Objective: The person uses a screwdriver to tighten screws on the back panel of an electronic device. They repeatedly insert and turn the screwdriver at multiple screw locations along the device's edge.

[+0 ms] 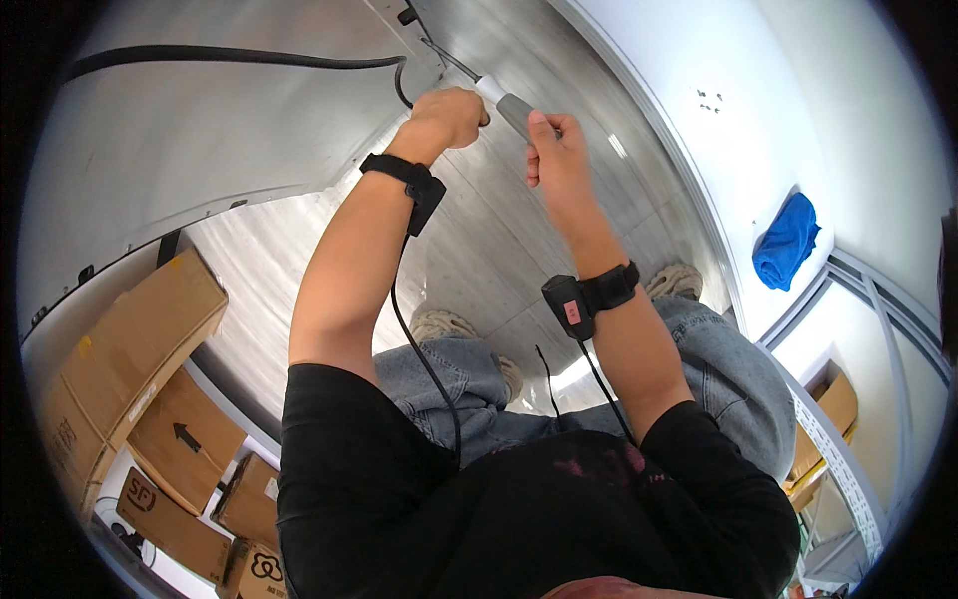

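My right hand [559, 150] is closed around the grey-and-white handle of a screwdriver [514, 108]. Its thin metal shaft slants up and left toward the corner of a large metal panel [259, 130], near a small black fitting [407, 16]. Just left of the handle, my left hand [449, 118] is curled into a fist. A thick black cable [230, 54] lies across the panel and bends down into this fist, and a dark bit shows by its fingers. The grip itself is mostly hidden. Black straps with small boxes and thin wires sit on both wrists.
Cardboard boxes [150, 349] are stacked on shelving at the lower left. On the right, a blue cloth [787, 242] and several small screws [710, 101] lie on a white surface [738, 160]. A metal rack [848, 489] stands at the lower right. Wood-look floor [479, 220] shows below my hands.
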Motion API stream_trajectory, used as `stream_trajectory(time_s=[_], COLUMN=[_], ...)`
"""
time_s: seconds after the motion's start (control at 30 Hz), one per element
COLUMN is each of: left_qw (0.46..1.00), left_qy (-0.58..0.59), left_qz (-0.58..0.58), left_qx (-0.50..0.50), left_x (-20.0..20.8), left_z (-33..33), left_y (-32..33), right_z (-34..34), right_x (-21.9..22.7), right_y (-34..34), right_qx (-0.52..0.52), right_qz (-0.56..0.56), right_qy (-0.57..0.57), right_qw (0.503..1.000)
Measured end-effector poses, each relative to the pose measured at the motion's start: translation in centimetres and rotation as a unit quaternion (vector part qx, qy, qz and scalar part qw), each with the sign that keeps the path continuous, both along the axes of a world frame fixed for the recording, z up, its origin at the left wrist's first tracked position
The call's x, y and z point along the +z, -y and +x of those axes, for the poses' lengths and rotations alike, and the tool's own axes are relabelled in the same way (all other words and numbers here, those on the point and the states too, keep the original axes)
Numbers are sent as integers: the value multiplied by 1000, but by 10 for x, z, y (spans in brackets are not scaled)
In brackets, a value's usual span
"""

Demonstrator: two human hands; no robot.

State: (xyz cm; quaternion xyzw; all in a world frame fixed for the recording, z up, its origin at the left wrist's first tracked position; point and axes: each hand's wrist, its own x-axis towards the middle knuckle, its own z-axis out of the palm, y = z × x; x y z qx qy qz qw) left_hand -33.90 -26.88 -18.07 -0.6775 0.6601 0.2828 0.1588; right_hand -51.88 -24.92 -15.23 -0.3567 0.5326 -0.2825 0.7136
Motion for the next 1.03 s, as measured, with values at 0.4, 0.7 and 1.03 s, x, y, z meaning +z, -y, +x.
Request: stream_trajectory(time_s=[0.4, 0.7, 1.03], left_qw=[753, 631, 698], left_qy=[-428, -564, -492], left_qz=[-136, -93, -112], left_qx=[481, 525, 509], left_x=[4, 19, 13], left_z=[59, 35, 24], left_y=[-6, -2, -1], right_z=[10, 14, 5], right_x=[-8, -30, -21], right_y=[-18, -26, -18], right_qx=[-26, 6, 71], right_qz=[-62, -86, 58], right_qy=[-33, -99, -31], right_qw=[997, 991, 995])
